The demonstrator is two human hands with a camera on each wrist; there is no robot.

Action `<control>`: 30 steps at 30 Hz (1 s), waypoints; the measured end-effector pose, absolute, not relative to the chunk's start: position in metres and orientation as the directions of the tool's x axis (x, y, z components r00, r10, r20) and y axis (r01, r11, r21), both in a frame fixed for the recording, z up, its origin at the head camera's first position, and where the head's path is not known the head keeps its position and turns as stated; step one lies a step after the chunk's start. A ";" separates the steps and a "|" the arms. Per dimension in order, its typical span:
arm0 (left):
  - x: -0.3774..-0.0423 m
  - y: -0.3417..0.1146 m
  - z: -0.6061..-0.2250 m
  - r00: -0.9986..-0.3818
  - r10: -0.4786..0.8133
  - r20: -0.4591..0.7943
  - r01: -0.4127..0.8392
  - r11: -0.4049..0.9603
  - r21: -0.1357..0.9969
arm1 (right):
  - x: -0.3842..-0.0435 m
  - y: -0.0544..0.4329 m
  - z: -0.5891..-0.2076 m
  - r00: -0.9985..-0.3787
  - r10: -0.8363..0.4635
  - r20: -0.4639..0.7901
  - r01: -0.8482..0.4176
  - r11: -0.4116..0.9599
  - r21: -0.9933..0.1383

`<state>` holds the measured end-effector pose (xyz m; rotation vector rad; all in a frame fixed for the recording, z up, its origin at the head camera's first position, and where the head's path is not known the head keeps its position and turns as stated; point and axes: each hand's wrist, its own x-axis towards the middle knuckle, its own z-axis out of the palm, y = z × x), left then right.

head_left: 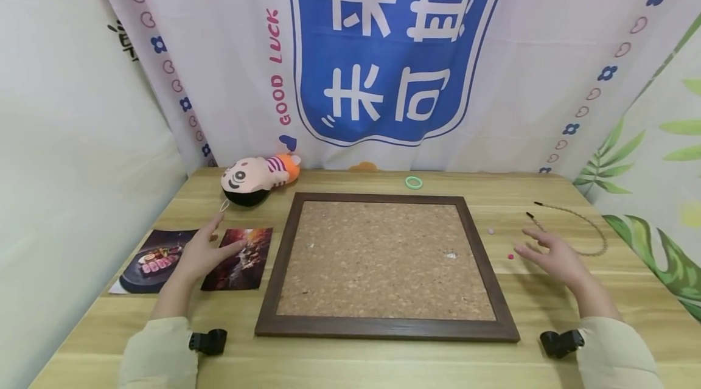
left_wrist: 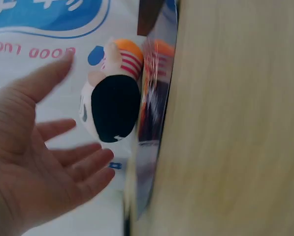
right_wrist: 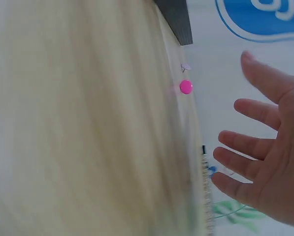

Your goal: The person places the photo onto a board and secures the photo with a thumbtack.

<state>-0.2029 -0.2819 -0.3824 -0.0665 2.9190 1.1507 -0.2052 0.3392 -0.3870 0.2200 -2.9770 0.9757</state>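
Observation:
My left hand (head_left: pixel 201 253) hovers over two glossy pictures at the left, fingers spread and holding nothing. One picture (head_left: pixel 143 274) shows food on a dark plate; the other (head_left: pixel 249 267) is a dark red and orange scene. My right hand (head_left: pixel 555 257), also spread and holding nothing, is over the table at the right. Near its fingertips lie a pink push pin (right_wrist: pixel 186 87) and a pale lilac push pin (right_wrist: pixel 185 67). Between the hands a cork board (head_left: pixel 383 261) in a dark brown frame lies flat, with small whitish torn spots on the cork.
A plush doll (head_left: pixel 254 177) with a striped body lies at the back left. Behind the board is a green ring (head_left: pixel 413 182). A thin braided cord (head_left: pixel 594 224) with black tips curves at the right. A printed curtain (head_left: pixel 235 72) hangs along the table's far edge.

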 end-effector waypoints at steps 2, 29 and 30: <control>-0.204 -0.283 -0.387 -0.999 -0.039 -0.029 -0.049 0.722 0.691 | -0.205 0.342 -0.392 -0.993 -0.109 0.041 -0.112 0.784 -0.611; -0.202 -0.284 -0.406 -0.980 -0.110 -0.168 -0.186 0.811 0.554 | -0.215 0.333 -0.430 -0.985 -0.021 0.169 -0.127 0.756 -0.642; -0.202 -0.284 -0.405 -0.978 -0.115 -0.171 -0.193 0.807 0.558 | -0.215 0.332 -0.430 -0.985 -0.017 0.170 -0.124 0.757 -0.641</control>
